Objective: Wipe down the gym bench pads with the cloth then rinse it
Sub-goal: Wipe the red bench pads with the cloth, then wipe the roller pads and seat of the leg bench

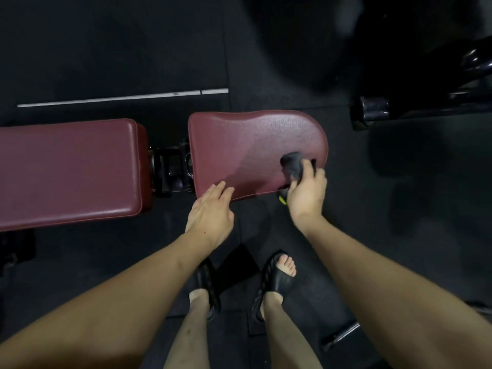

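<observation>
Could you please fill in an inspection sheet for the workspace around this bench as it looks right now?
Surface: dark rubber gym floor with a white line.
Job's things: maroon seat pad, with a darker patch near the cloth; long maroon back pad to its left; dark cloth on the seat pad's right edge.
Clutter: small yellow-green item beneath the seat pad's edge, unclear what.
Grips: right hand holds the cloth; left hand rests flat-fingered on the seat pad's near edge.
Cables: nothing seen.
Surroundings: black machine frame upper right; bench hinge bracket between the pads; black sandals on the person's feet.
</observation>
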{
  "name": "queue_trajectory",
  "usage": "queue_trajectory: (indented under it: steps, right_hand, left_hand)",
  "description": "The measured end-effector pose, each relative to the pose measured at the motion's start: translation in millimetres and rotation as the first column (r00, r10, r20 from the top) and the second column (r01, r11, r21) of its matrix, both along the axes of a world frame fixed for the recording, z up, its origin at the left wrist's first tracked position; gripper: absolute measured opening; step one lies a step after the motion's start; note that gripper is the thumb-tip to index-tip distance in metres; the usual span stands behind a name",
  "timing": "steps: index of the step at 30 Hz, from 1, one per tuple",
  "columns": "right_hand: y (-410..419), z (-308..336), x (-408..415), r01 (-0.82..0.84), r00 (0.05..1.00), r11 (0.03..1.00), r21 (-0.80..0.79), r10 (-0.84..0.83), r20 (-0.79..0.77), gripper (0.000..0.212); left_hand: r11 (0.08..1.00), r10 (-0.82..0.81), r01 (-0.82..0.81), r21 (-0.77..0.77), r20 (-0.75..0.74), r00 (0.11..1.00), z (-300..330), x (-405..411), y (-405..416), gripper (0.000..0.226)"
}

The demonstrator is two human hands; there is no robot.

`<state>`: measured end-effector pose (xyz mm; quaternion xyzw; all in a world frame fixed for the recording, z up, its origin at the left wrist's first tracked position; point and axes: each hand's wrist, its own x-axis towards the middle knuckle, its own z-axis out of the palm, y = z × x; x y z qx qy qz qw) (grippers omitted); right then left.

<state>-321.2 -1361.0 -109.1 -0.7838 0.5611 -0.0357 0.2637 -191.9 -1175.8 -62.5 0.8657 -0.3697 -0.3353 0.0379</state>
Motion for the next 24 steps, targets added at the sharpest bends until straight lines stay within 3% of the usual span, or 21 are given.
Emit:
queue_trajectory:
  steps: [4, 7, 13, 18, 24]
  right_hand:
    - [25, 43, 9, -0.137, 0.991, 0.949, 0.285, 0.134, 0.03, 0.047]
    - [39, 98, 20, -0.29, 0.957, 0.9, 0.325, 0.261, 0.13, 0.046]
    - [69, 243, 43, -0.533, 0.844, 0.792, 0.298, 0.476, 0.246, 0.034]
    - [97, 366, 78, -0.682, 0.723, 0.709, 0.179, 0.618, 0.308, 0.035]
    - [143, 508, 119, -0.79, 0.556, 0.614, -0.005, 0.719, 0.418, 0.036]
  left_hand:
    - [0.996, 0.077, -0.076, 0.04, -0.023, 0.997, 38, -6, 16, 0.058]
    - [0.987, 0.159, -0.158, 0.038, -0.027, 0.987, 87, -7, 30, 0.056]
    - [0.95, 0.312, -0.312, -0.026, 0.004, 0.95, 219, 10, 74, 0.055]
    - [0.901, 0.423, -0.398, -0.174, 0.148, 0.894, 338, 31, 119, 0.052]
    - [0.816, 0.573, -0.497, -0.293, 0.304, 0.761, 470, 39, 175, 0.051]
